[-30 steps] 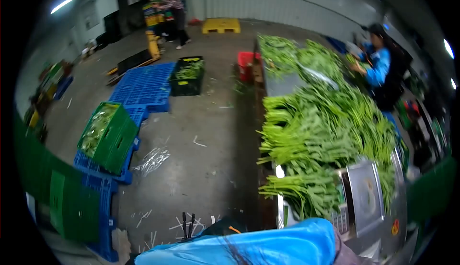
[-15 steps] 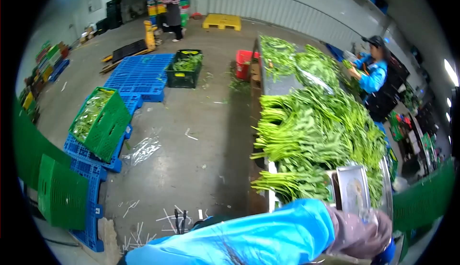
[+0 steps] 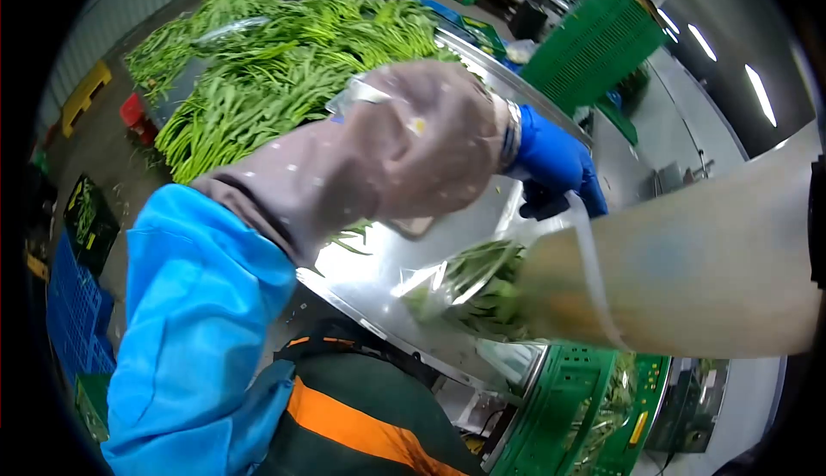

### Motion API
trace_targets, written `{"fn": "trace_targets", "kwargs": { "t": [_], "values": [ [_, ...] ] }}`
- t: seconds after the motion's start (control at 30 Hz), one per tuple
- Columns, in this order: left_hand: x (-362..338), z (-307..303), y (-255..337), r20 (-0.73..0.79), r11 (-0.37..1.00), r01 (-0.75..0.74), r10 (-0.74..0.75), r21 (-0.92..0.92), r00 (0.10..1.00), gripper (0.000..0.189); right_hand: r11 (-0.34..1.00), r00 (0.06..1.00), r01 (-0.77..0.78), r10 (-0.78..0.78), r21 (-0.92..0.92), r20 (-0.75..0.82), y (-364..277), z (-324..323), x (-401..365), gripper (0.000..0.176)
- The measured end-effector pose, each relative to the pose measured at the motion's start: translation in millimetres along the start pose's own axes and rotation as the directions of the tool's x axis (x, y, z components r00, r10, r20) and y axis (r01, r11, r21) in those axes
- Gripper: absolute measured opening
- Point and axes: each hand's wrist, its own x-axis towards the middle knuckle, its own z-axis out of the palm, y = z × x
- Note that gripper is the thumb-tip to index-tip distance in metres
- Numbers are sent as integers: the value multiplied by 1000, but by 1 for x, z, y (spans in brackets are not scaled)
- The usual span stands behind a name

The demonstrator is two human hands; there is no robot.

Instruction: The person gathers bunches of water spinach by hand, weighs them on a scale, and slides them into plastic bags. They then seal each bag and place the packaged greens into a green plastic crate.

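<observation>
Bag (image 3: 465, 282) status: clear plastic, partly filled with green stalks. It lies on the steel tabletop (image 3: 370, 274) at about 5 o'clock from frame centre, just below the left hand (image 3: 555, 166). Left hand is in a blue glove, fingers clenched on what looks like the bag's upper edge, at 3 o'clock of centre. Right forearm (image 3: 688, 278) comes in from 3 o'clock, blurred and very near the lens. The right hand ends at the bag mouth, and I can't tell if its fingers are closed or spread.

My read: this is the filling stage. To do it well I'd grip high on the film so the mouth is wide, feed the stalks in all one way, and hold the bag flat on the steel so nothing slides off the near edge.

Containers:
- Green crate (image 3: 559, 407) at 6 o'clock, below the tabletop edge, holds more bagged greens.
- Black crate (image 3: 86, 218) on the floor at 9 o'clock holds loose greens.
- Stacked green crates (image 3: 594, 37) at 1 o'clock, contents not visible.
- Loose heap of greens (image 3: 275, 71) covers the tabletop at 11 o'clock.
</observation>
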Motion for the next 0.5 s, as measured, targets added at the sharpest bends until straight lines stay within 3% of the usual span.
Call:
{"fn": "trace_targets", "kwargs": {
  "t": [0.03,0.13,0.17,0.2,0.23,0.27,0.3,0.33,0.4,0.47,0.5],
  "values": [
    [0,-2,-4,41,1000,-22,23,-15,999,52,978,991,-100,114,182,-73,26,-39,-2,10],
    [-15,8,9,63,999,-9,11,-32,998,52,968,915,-246,248,47,-319,51,-22,-57,17],
    [-19,13,15,52,999,10,-8,-35,999,53,951,923,-298,267,-79,-276,53,21,-82,33],
    [-18,14,15,62,999,20,-18,-43,998,54,850,847,-491,517,192,-125,87,66,-133,23],
    [-17,14,13,66,998,31,-28,-51,997,54,854,865,-500,483,148,136,100,107,-167,31],
    [-19,14,14,63,997,44,-40,-58,997,55,867,823,-487,416,107,387,112,148,-200,43],
    [-25,19,22,46,999,32,-31,-23,998,56,985,700,-145,168,-93,694,82,192,-213,70],
    [-25,19,22,41,999,31,-31,7,999,56,754,706,-568,242,329,666,48,228,-224,81],
    [-26,17,19,28,997,43,-45,59,999,56,517,829,-519,111,681,548,1,280,-227,68],
    [-31,-9,30,22,995,99,-99,-12,995,52,723,845,-384,23,575,534,-6,311,-211,44],
    [-35,-30,41,24,991,125,-124,-48,992,52,710,763,-554,224,435,606,16,325,-214,25]
  ]
}}
